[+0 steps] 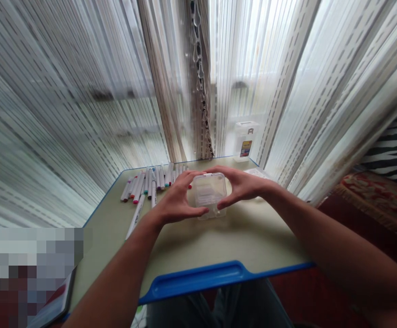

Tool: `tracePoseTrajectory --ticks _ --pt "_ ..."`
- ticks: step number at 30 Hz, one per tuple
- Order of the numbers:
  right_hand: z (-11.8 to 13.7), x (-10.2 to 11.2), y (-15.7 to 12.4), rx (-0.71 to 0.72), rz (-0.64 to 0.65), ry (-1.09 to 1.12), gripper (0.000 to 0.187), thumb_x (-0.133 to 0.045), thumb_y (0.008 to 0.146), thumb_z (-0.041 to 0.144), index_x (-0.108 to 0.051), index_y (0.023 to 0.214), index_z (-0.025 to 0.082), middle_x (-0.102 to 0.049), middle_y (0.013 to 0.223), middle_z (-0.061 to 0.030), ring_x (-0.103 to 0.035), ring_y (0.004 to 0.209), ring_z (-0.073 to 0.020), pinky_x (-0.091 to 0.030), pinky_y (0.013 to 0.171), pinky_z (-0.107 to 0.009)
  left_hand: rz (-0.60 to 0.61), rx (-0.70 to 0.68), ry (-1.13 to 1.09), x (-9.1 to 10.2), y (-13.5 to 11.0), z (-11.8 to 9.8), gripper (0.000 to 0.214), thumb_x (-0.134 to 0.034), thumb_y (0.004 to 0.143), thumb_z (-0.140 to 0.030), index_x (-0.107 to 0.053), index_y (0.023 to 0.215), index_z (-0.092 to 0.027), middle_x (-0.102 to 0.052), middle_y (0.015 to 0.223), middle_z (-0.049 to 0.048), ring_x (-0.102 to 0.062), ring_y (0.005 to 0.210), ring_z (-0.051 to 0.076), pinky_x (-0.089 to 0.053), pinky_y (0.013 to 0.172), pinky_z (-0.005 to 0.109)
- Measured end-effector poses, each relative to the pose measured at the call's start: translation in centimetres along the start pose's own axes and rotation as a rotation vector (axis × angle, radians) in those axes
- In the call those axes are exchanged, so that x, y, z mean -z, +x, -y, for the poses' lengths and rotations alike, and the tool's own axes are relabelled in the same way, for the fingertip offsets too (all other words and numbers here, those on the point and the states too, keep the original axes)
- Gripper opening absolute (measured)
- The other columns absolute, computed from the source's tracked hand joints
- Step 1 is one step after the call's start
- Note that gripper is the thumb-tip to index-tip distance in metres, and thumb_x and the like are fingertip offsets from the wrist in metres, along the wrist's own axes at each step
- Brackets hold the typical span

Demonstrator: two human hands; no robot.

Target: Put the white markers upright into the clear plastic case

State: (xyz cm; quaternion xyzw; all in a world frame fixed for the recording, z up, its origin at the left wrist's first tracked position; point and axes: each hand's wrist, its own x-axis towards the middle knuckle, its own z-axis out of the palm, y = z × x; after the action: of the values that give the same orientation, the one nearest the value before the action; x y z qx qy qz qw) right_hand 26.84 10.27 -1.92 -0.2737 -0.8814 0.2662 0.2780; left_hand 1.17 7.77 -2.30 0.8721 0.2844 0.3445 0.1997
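A small clear plastic box sits in the middle of the pale desk, held from both sides. My left hand grips its left side, fingers curled over the top and thumb under the front edge. My right hand grips the right side the same way. The box's lid looks closed, and I cannot make out what is inside.
Several white markers with coloured caps lie in a row at the desk's back left; one marker lies apart nearer me. A tall clear container stands at the back right. Curtains surround the desk. A blue tray edge runs along the front.
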Motion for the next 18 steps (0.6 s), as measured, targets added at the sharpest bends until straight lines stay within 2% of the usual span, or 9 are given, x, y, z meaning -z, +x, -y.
tracePoseTrajectory --ticks 4,10,15,18 --pt "0.01 0.12 0.04 -0.004 -0.001 -0.001 0.089 -0.093 0.062 0.044 -0.057 0.140 0.022 -0.063 0.135 -0.0131 -0.060 0.124 -0.0330 -0.050 0.104 -0.049 0.041 0.011 -0.040 0.42 0.10 0.05 0.075 -0.087 0.069 -0.027 -0.058 0.138 -0.024 -0.057 0.136 0.0120 -0.054 0.127 0.031 -0.053 0.092 0.037" --pt "0.16 0.25 -0.09 0.013 -0.006 -0.052 0.088 -0.093 0.063 0.043 -0.057 0.140 0.020 -0.064 0.134 -0.0139 -0.061 0.122 -0.0328 -0.051 0.104 -0.048 0.018 -0.011 -0.058 0.44 0.21 0.24 0.072 -0.088 0.069 -0.025 -0.061 0.136 -0.022 -0.060 0.129 0.0112 -0.057 0.121 0.029 -0.053 0.089 0.036" --pt "0.17 -0.01 -0.09 0.092 0.052 -0.055 0.110 -0.096 0.058 0.044 -0.043 0.152 0.023 -0.053 0.149 -0.0152 -0.052 0.135 -0.0337 -0.039 0.116 -0.049 0.015 -0.032 -0.021 0.45 0.24 0.13 0.069 -0.087 0.069 -0.026 -0.062 0.134 -0.021 -0.061 0.127 0.0109 -0.057 0.119 0.029 -0.053 0.091 0.037" --pt "-0.05 -0.15 -0.12 0.077 0.074 -0.065 0.122 -0.097 0.056 0.044 -0.032 0.158 0.021 -0.044 0.157 -0.0170 -0.046 0.141 -0.0350 -0.034 0.120 -0.049 0.061 -0.029 0.004 0.47 0.21 0.19 0.075 -0.087 0.071 -0.030 -0.057 0.139 -0.024 -0.058 0.132 0.0118 -0.055 0.124 0.030 -0.052 0.095 0.040"
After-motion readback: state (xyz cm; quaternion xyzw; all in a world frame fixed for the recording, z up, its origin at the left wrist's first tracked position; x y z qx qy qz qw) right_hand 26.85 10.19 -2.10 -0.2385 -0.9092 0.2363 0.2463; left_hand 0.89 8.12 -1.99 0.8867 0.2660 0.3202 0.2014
